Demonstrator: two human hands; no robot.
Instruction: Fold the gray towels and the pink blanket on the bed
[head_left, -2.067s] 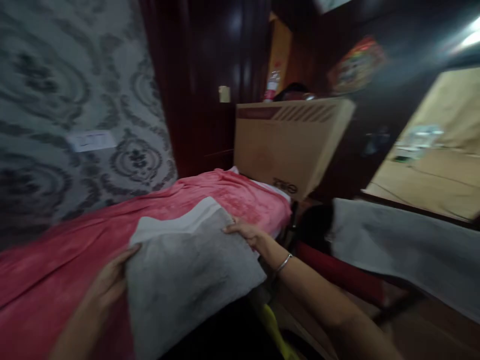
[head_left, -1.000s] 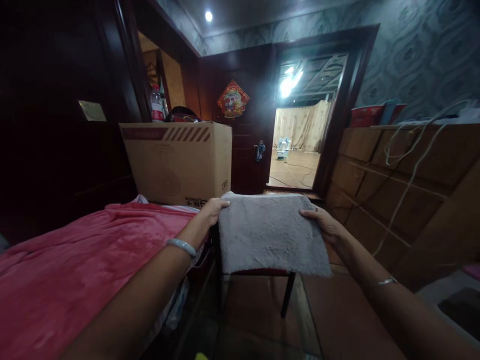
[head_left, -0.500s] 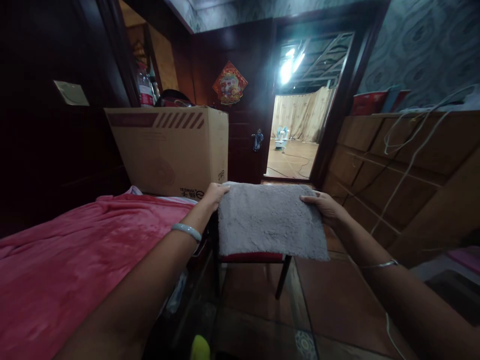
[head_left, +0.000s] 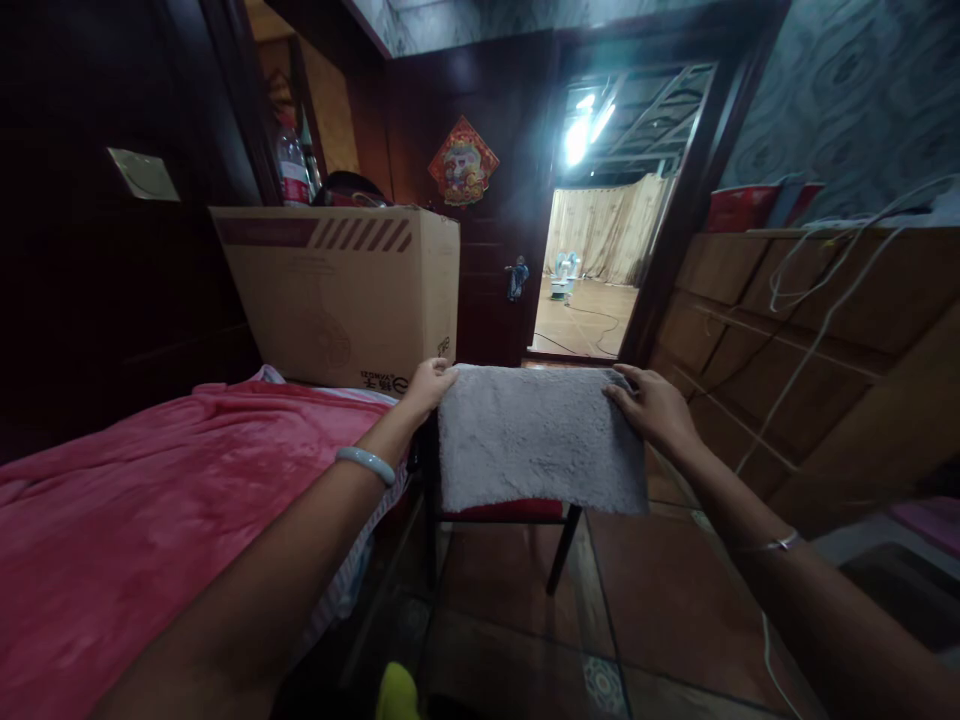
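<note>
A folded grey fluffy towel (head_left: 536,440) lies across the red seat of a dark-legged stool (head_left: 559,545) in front of me. My left hand (head_left: 427,385) grips the towel's far left corner, fingers curled over the edge. My right hand (head_left: 654,408) rests on the far right corner, fingers bent onto the cloth. Both arms reach forward; a pale bangle is on my left wrist, a thin metal one on my right.
A bed with a pink blanket (head_left: 150,510) runs along the left. A cardboard box (head_left: 345,295) stands at its far end with a bottle (head_left: 292,170) behind. Wooden drawers (head_left: 810,340) with white cables line the right. An open doorway (head_left: 600,270) lies ahead. Tiled floor below.
I lifted the grey towel off the pink bed, turned right and laid it over the stool. Since half a second ago the towel sits lower on the seat and my right hand has shifted onto its corner.
</note>
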